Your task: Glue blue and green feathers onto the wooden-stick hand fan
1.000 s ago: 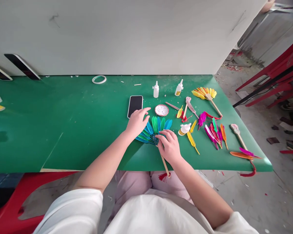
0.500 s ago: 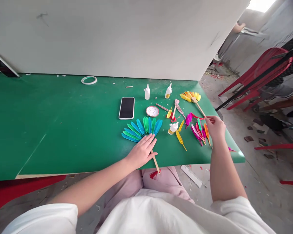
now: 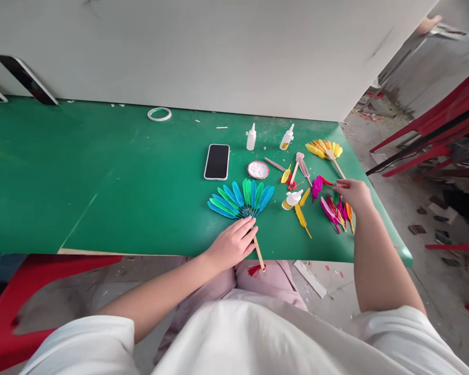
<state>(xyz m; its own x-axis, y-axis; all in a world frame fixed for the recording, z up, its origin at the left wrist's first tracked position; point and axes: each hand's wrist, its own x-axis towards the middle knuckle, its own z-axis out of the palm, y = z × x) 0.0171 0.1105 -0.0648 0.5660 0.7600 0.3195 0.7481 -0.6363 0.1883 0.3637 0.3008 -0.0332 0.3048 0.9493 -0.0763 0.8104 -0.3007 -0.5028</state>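
Through the head view, I find the left grip (image 3: 234, 240) laid palm down over the neck of the blue-and-green feather fan (image 3: 248, 192), fingers straight and together, not curled round it. Uneven pressure could skew the feather bases (image 3: 248, 211), partly hidden by the fingers. The handle (image 3: 259, 254) overhangs the near edge of the desk (image 3: 140, 208); a knock to its red tassel (image 3: 255, 271) could swing the fan round. Further right, a white bottle (image 3: 291, 200) seems to lie on its side just beside loose yellow feathers (image 3: 302, 221). I cannot see whether it is sealed; a leak could wet them. The right grip (image 3: 354, 194) is narrow, fingertips over a bundle of loose feathers (image 3: 330, 213); I cannot tell whether it holds one. The bundle overlaps, so a careless pull could drag neighbours along.

Materials, left to right: the desk top is smooth and green. The fan's feathers are slim and round-tipped, spread in an arc; its handle is pale and wood-like. The dish (image 3: 258, 177) is shallow, round and red-rimmed. The bottle appears plastic. The bundle mixes pink, red, orange and green.
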